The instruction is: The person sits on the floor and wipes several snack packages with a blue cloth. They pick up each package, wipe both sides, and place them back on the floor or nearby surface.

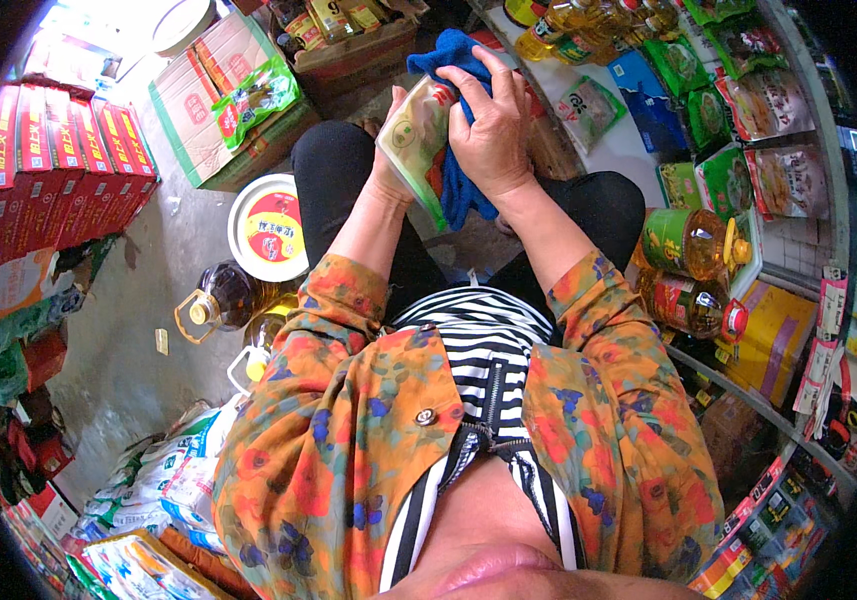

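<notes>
Above my lap, my left hand [389,169] supports a sealed plastic food packet [417,127] with a green edge and pale, yellowish contents. Most of its fingers are hidden behind the packet. My right hand [494,135] presses a blue cloth [452,56] against the packet's right side. Part of the cloth bunches over the top corner and part hangs below the right palm. The packet is tilted, its lower green corner pointing toward me.
A cardboard box [199,97] carries a green packet [257,101] at upper left. By my left knee stand a round white-lidded tub [267,227] and oil bottles [222,296]. Red cartons [60,165] stack far left. At right, a shelf holds green packets [725,180] and oil bottles [680,241].
</notes>
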`<state>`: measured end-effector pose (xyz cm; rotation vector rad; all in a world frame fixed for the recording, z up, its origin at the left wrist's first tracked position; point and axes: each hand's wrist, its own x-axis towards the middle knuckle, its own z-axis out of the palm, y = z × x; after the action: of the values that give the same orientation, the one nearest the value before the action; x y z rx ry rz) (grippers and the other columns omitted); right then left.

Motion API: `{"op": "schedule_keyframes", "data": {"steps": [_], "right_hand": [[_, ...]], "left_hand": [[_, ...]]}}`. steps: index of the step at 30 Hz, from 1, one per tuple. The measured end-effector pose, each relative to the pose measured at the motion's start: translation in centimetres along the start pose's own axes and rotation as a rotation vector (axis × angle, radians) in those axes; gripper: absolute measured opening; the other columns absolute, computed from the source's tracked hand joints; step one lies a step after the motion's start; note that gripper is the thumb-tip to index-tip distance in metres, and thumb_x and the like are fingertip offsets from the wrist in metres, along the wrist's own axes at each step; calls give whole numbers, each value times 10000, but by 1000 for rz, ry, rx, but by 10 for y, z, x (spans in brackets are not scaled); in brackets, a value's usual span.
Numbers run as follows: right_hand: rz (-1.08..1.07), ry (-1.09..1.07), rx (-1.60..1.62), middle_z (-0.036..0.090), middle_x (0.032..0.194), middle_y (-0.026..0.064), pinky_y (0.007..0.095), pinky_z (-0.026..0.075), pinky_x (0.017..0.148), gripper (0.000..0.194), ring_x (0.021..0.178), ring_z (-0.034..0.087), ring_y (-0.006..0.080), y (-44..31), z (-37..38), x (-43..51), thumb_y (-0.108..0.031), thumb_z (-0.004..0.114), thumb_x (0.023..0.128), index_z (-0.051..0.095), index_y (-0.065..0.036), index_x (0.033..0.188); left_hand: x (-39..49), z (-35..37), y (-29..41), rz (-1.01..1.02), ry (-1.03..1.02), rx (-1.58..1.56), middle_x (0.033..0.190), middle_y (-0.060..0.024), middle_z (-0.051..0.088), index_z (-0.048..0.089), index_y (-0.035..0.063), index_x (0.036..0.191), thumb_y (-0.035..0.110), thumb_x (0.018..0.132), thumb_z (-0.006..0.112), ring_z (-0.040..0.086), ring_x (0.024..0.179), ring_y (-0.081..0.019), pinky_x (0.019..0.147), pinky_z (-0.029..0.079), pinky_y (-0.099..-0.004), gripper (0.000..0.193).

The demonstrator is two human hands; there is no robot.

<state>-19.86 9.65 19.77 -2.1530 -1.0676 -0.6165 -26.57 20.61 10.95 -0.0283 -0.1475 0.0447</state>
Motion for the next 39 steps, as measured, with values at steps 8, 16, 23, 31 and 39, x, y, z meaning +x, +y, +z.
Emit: {"op": "schedule_keyframes", "data": {"steps": [8,16,23,31,39], "right_hand": [[-144,19,25,616,1330,76,472,419,984,407,1187,531,330,-13,0,-9,-49,683,755,773,-210,1118],[-8,-4,-2,647,1296,87,476,425,1010,374,1179,548,343,7,15,-3,-72,657,794,754,-196,1133],[163,113,176,614,1247,190,483,432,1061,336,1181,555,399,8,20,-8,-44,611,863,680,-38,1192],[-22,-70,313,515,1423,246,511,377,1102,561,1263,496,443,-56,9,-37,-357,758,904,600,-24,1326],[97,-81,262,557,1394,235,493,430,1062,496,1221,543,426,-40,2,-37,-263,776,885,627,-30,1297]], "left_hand": [[4,-2,-1,-9,-193,-22,1200,-47,691,643,160,1222,655,1047,411,622,1166,-222,1054,478,-406,574],[3,12,0,-30,-25,17,1320,-76,655,563,114,1419,534,1097,391,616,1225,-222,1080,472,-380,556],[9,29,-18,221,27,488,1636,-100,373,310,128,1624,473,1121,341,400,1478,-254,1234,304,-392,611],[8,-12,0,220,289,391,1542,-112,476,300,157,1627,512,1095,422,481,1398,-287,1198,354,-427,651],[25,-3,-9,319,358,582,1425,-85,543,326,224,1591,530,1093,426,585,1257,-253,1045,516,-416,593]]}}
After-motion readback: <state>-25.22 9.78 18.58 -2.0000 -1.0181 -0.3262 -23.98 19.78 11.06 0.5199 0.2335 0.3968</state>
